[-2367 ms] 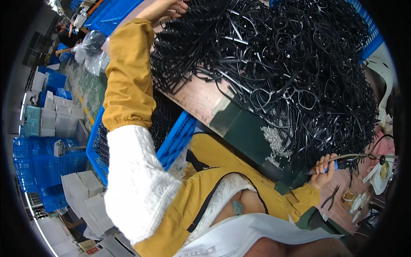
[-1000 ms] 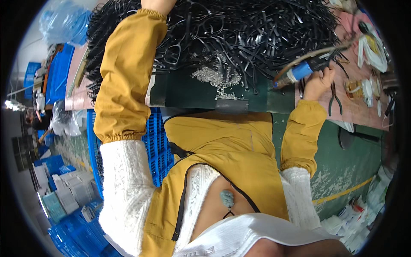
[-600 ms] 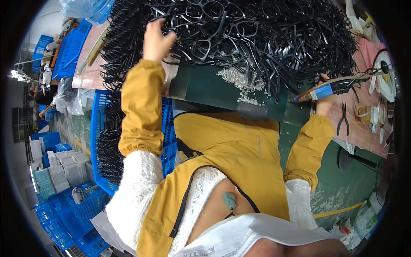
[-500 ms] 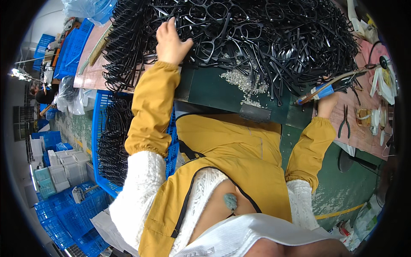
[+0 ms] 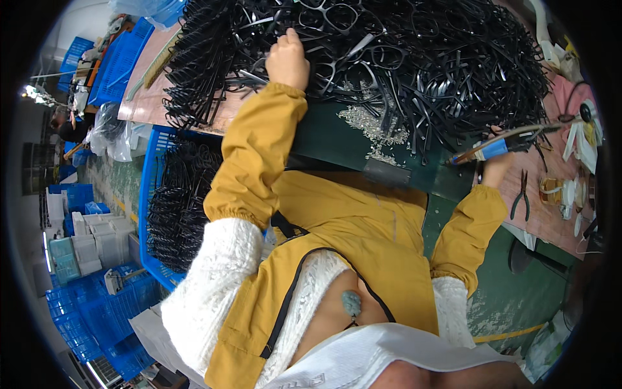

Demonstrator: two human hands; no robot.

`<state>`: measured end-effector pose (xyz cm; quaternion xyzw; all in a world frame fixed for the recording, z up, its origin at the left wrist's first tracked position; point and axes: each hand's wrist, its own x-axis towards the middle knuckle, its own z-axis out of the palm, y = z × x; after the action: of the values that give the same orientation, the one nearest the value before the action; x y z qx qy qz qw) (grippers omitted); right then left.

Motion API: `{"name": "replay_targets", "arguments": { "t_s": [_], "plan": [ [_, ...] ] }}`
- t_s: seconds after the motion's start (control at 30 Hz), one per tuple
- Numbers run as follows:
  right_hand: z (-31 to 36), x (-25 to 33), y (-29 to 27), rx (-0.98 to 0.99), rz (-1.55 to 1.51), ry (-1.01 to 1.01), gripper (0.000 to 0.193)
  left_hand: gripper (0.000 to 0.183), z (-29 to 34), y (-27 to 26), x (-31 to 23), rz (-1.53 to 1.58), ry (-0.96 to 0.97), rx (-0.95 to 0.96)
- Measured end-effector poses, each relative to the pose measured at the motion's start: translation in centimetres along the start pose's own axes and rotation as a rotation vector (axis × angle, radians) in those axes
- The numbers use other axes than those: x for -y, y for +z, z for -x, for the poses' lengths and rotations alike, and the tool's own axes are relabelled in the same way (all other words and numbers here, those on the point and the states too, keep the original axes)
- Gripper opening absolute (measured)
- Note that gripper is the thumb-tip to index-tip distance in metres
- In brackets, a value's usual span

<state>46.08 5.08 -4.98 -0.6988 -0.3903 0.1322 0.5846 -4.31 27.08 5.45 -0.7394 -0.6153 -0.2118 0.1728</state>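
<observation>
Over the near edge of a large heap of black eyeglass frames point(image 5: 389, 57) and loose temple arms, my left hand point(image 5: 288, 61) has its fingers drawn together, touching or just above the heap. Whatever is between its fingertips is too hidden to make out. At the right, my right hand point(image 5: 497, 167) is closed round a long thin tool with a blue-wrapped grip point(image 5: 494, 150). The tool covers most of its fingers, and its tip points left over the dark green work surface point(image 5: 317, 136). Small silvery bits point(image 5: 372, 126) lie scattered between the hands.
Tidy rows of black frames point(image 5: 194, 84) stand left of the heap, beside a long brush point(image 5: 155, 68). A blue basket point(image 5: 146, 214) below them holds more frames. Pliers point(image 5: 521, 198) and a small amber jar point(image 5: 551, 189) lie at the right. Blue crates point(image 5: 97, 318) stack at lower left.
My left hand has moved right along the heap, and its spread thumb and fingers have drawn together. My right hand stays at the blue-wrapped tool. The view has shifted slightly.
</observation>
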Motion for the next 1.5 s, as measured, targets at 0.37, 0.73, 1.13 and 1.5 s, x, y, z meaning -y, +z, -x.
{"name": "replay_targets", "arguments": {
  "t_s": [0.37,0.73,1.13,1.5],
  "plan": [
    [0.2,1.3,0.6,-0.183,-0.796,0.284,0.032,0.055,3.9,-3.1,8.9,0.849,-0.441,-0.066],
    [1.7,5.2,2.4,-0.012,0.219,-0.190,0.026,0.077,3.9,2.3,-3.7,0.316,-0.271,-0.031],
    [-2.0,6.3,-1.0,0.090,0.087,-0.235,0.028,0.039,-2.6,-7.5,-0.8,0.580,-0.082,0.127],
    [2.9,9.8,-3.5,0.040,-0.520,0.505,0.008,0.042,-10.7,-2.1,0.3,0.329,-0.196,0.329]
  ]
}}
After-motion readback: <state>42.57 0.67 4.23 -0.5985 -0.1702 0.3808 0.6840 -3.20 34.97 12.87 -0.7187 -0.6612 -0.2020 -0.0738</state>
